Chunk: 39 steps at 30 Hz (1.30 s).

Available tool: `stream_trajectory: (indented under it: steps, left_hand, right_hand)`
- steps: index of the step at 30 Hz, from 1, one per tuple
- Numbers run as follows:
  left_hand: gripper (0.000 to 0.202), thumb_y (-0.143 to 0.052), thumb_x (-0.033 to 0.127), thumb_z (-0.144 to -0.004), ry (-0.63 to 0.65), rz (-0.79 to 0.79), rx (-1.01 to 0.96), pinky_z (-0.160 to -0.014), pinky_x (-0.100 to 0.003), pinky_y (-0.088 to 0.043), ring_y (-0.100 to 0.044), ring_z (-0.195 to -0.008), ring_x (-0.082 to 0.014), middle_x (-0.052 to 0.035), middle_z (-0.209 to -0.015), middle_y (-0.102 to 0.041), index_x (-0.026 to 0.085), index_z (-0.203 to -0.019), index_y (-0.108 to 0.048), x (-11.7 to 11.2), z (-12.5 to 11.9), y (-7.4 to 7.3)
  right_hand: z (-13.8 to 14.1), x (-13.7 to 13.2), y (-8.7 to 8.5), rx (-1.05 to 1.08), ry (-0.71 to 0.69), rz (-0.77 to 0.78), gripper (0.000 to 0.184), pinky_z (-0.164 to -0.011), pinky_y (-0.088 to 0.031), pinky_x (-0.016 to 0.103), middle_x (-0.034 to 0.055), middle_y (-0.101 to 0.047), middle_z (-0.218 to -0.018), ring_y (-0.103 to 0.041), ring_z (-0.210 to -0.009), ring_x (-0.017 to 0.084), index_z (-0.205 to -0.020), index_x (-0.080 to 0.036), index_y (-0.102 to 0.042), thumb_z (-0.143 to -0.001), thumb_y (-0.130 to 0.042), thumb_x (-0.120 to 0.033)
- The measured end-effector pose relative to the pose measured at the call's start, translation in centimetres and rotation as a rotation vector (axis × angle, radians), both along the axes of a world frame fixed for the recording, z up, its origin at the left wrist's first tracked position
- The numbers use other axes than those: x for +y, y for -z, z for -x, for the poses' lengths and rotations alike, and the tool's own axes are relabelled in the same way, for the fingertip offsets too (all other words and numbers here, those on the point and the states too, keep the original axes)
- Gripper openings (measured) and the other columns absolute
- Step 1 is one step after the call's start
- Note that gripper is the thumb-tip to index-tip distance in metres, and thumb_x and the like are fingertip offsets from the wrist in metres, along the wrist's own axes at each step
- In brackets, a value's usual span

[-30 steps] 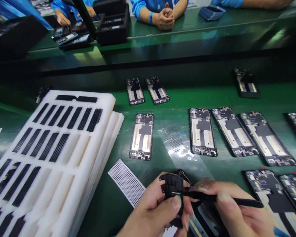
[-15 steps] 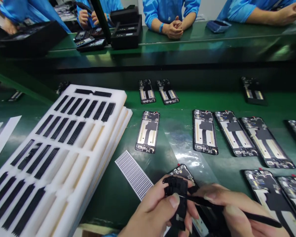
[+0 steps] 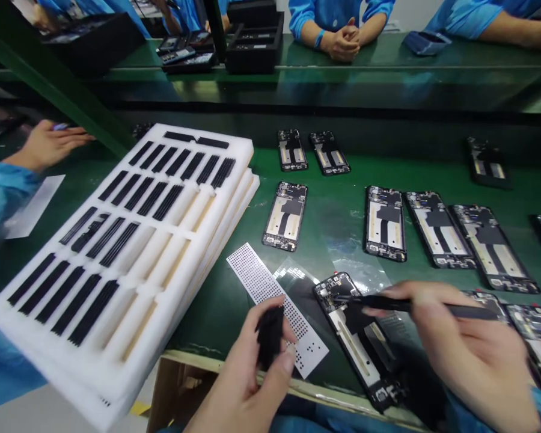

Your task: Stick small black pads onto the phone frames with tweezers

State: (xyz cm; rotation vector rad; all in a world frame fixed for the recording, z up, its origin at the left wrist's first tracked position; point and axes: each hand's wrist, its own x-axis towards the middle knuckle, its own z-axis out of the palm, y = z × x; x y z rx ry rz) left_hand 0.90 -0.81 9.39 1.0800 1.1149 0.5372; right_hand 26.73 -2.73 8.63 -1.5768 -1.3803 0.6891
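My left hand [image 3: 247,373] is closed around a small black part [image 3: 269,335], held over the near end of a white perforated strip [image 3: 275,304]. My right hand [image 3: 469,352] grips black tweezers [image 3: 401,305] whose tip rests on the top end of an open phone frame [image 3: 358,337] lying at the near edge of the green belt. A clear film sheet [image 3: 297,276] lies beside that frame.
A stack of white foam trays [image 3: 180,222] with rows of black strips fills the left. Several more phone frames [image 3: 385,222] lie on the green belt [image 3: 333,234]. A neighbour's hand [image 3: 49,143] reaches in at far left. Other people's hands [image 3: 342,42] and black trays [image 3: 252,42] are at the far bench.
My hands have separated: the left carried the black part away to the left, and the right brought the tweezers down onto the phone frame. The view swung left, revealing a neighbour's hand.
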Motion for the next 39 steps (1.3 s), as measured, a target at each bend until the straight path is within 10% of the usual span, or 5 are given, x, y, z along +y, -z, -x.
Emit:
stream_trajectory:
  steps: [8, 39]
  left_hand:
    - [0.054, -0.034, 0.006, -0.095, 0.601, -1.175, 1.006, -0.082, -0.04, -0.045, -0.058, -0.093, -0.0237, -0.0043, -0.15, -0.053, 0.025, -0.14, -0.055, -3.9, 3.0, 2.7]
    - [0.05, -0.039, 0.007, -0.095, 0.734, -1.237, 0.979, -0.083, -0.041, -0.037, -0.05, -0.098, -0.0215, -0.0032, -0.15, -0.054, 0.016, -0.143, -0.053, -3.8, 2.4, 3.2]
  right_hand:
    - [2.7, 0.8, 3.1, 0.038, -0.494, 0.087, 0.02, -0.072, -0.06, 0.021, 0.0021, -0.078, -0.086, -0.076, -0.076, 0.015, -0.097, -0.021, -0.071, -0.101, -0.052, -0.022]
    - [1.8, 1.2, 2.2, 0.017, -0.866, 0.15, 0.026, -0.076, -0.056, 0.033, 0.0068, -0.072, -0.098, -0.068, -0.088, 0.019, -0.117, -0.02, -0.064, -0.098, -0.051, -0.007]
